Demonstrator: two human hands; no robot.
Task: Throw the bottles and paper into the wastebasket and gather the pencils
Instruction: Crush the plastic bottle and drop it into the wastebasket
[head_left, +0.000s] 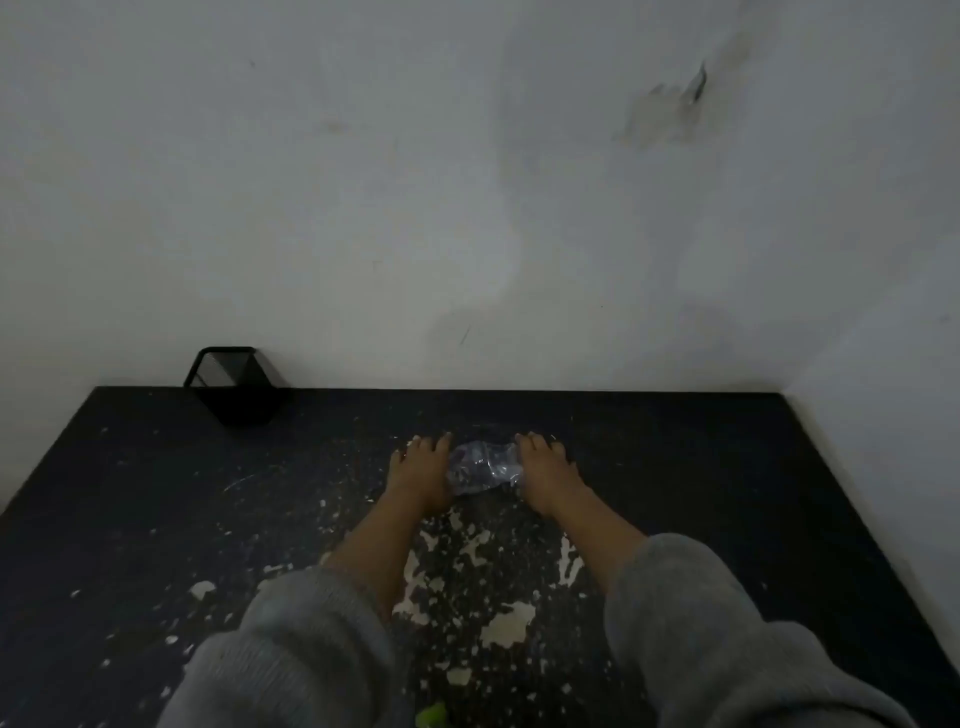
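A clear, crumpled plastic bottle (483, 467) lies on its side on the dark table (701, 493), near the middle. My left hand (421, 475) presses against its left end and my right hand (548, 475) against its right end, so the bottle is squeezed between the two palms. Both arms wear grey sleeves. A black hexagonal holder (234, 387) stands at the table's back left, against the wall. No pencils or paper show in the head view.
The tabletop is black with worn, chipped pale patches (506, 623) near me. A white wall (467, 208) rises right behind the table and along its right side. A small green thing (431, 716) peeks in at the bottom edge.
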